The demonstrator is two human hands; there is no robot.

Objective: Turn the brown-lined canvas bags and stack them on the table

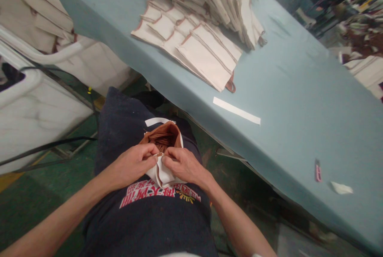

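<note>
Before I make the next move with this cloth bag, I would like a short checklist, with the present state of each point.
1. Left hand grips the cloth bag: ok, fingertips pinch its near rim.
2. Right hand grips too: ok, pinching the rim beside the left.
3. Mouth open: ok, the brown lining shows.
4. Far edge free of loose strips: not ok, a white strip sticks out there.
5. Pink tool in hand: not ok, it lies on the table.
6. Pinched spot aligned: cannot tell, fingers cover it.
</note>
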